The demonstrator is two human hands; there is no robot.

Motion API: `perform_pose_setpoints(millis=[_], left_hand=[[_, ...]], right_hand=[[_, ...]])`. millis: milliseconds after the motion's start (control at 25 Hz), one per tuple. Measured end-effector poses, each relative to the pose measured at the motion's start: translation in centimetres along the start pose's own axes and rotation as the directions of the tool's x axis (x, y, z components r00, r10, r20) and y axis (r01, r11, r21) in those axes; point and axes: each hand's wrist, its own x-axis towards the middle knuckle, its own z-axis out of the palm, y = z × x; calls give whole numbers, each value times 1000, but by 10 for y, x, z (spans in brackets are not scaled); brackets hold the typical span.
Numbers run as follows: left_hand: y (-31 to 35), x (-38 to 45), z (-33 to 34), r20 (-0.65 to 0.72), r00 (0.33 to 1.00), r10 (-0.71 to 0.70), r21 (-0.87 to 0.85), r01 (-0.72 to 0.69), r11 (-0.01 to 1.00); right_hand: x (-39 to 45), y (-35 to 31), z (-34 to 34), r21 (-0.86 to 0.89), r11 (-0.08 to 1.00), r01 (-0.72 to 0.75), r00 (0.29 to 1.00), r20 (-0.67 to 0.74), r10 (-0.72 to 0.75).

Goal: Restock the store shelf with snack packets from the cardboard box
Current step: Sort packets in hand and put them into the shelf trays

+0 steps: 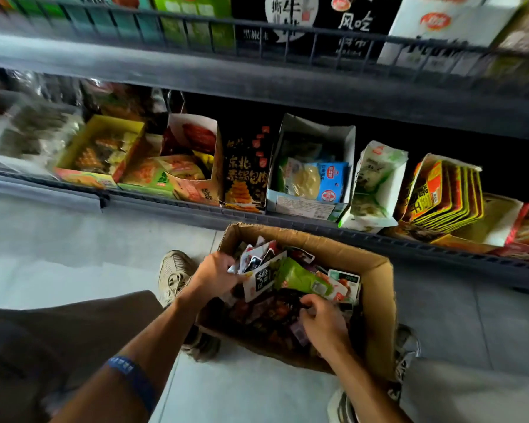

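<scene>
2 hands work inside my box (376,288) on the floor, near the shelf (287,222): left hand (216,274) pinches a white packet (261,280), right hand (322,322) curls its fingers into dark packets (263,315).

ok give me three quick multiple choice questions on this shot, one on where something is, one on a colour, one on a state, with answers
1. Where is the cardboard box?
A. on the floor below the shelf
B. on the upper shelf
C. on a cart

2. What colour is the wristband on the left arm?
A. red
B. blue
C. white

3. What is the left hand doing?
A. resting on the floor
B. gripping packets in the box
C. touching the shelf

Answers: A, the box sits on floor tiles; B, the band is blue; B, its fingers close on packets at the box's far end.
</scene>
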Motion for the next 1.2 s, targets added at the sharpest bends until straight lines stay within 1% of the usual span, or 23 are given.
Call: perform_pose_setpoints(millis=[80, 160, 200, 240, 280, 320, 360, 440, 480, 600, 640, 680, 720, 760, 840, 880, 960, 1000, 1040, 1120, 1160, 1200], left_hand=[[-2, -17, -9, -36, 999, 13, -97, -17, 995], [-3, -33, -16, -49, 999, 22, -217, -32, 976], [-3, -39, -20, -50, 999, 23, -273, -35, 961], [-2, -43, -22, -51, 998, 37, -315, -51, 948], [4, -47, -25, -47, 998, 42, -339, -55, 939], [11, -52, -25, -48, 998, 51, -361, -65, 930], [19, -57, -25, -48, 997, 60, -391, -74, 917], [38, -67, -24, -25, 996, 89, -462, -90, 882], [46, -70, -22, -9, 994, 105, -497, -96, 863], [54, -74, -16, 44, 990, 135, -600, -82, 796], [55, -75, -15, 66, 988, 141, -638, -67, 767], [56, -75, -14, 85, 987, 138, -669, -46, 742], [56, -74, -12, 102, 986, 131, -676, -28, 736], [55, -70, -8, 113, 986, 120, -675, -12, 738], [56, -64, 0, 130, 985, 114, -675, 4, 738], [58, -62, 4, 145, 984, 107, -711, 28, 703], [61, -58, 6, 198, 978, 62, -816, 129, 564], [63, -57, 6, 237, 970, 47, -850, 184, 494], [64, -57, 4, 265, 964, 38, -858, 218, 465], [63, -54, 3, 259, 966, 6, -847, 224, 482], [65, -53, 5, 237, 971, -14, -851, 214, 479], [66, -51, 7, 207, 978, -31, -867, 198, 456]], right_hand=[[-7, -7, -5, 128, 991, -37, 999, -13, 39], [-14, -14, -7, 319, 945, -71, 997, -13, 79], [-17, -20, -7, 455, 884, -106, 993, 4, 117], [-19, -28, -9, 592, 790, -160, 986, 57, 158], [-21, -37, -10, 709, 667, -228, 973, 138, 186], [-21, -44, -11, 779, 554, -294, 955, 223, 194], [-21, -49, -11, 809, 478, -343, 939, 291, 181], [-22, -55, -13, 839, 392, -377, 926, 350, 141], [-20, -54, -12, 867, 341, -364, 931, 341, 126], [-18, -51, -20, 949, 118, -291, 955, 281, 96], [-18, -51, -26, 964, 58, -260, 963, 254, 83], [-15, -50, -31, 974, 23, -224, 971, 222, 85], [-13, -49, -36, 984, 15, -179, 981, 178, 82], [-10, -49, -40, 990, 30, -135, 987, 132, 86], [-7, -48, -44, 992, 110, -56, 995, 46, 86], [-5, -46, -44, 985, 169, -34, 996, 19, 86], [-2, -41, -48, 950, 311, -17, 998, -5, 69], [-1, -40, -51, 931, 364, -27, 998, 6, 57], [0, -39, -54, 917, 396, -36, 999, 23, 39], [0, -40, -60, 913, 406, -40, 999, 38, 12], [-1, -42, -62, 931, 363, -28, 1000, 29, 4], [-1, -41, -63, 957, 289, -23, 1000, 19, 15]])
